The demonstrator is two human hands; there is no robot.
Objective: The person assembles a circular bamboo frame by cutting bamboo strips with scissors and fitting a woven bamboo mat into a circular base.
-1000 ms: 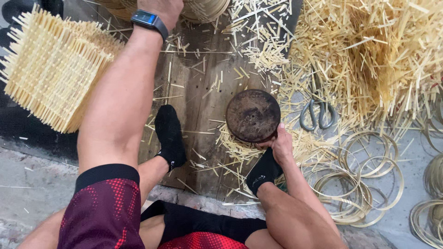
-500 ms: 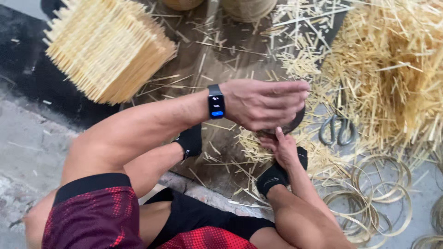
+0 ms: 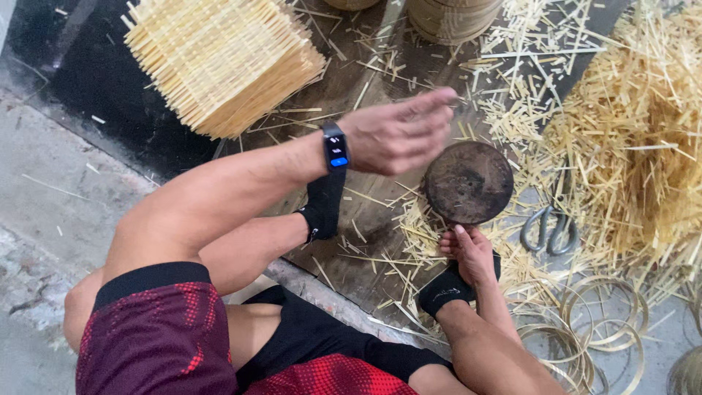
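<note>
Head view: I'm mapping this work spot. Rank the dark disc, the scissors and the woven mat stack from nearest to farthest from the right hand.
1. Dark disc: right hand touches its lower edge.
2. Scissors: just right of the hand, on the strips.
3. Woven mat stack: far upper left.

Wooden board [image 3: 365, 95] over concrete floor [image 3: 51, 190]. On them: stack of woven mats [image 3: 219, 58], loose bamboo splints [image 3: 526, 80], large splint heap [image 3: 643, 153], scissors [image 3: 548, 230], coiled bamboo hoops [image 3: 599, 322], dark round disc [image 3: 469, 182].

Scissors [image 3: 550, 229] right of disc [image 3: 469, 181] — mats [image 3: 223, 62] far left.
</note>
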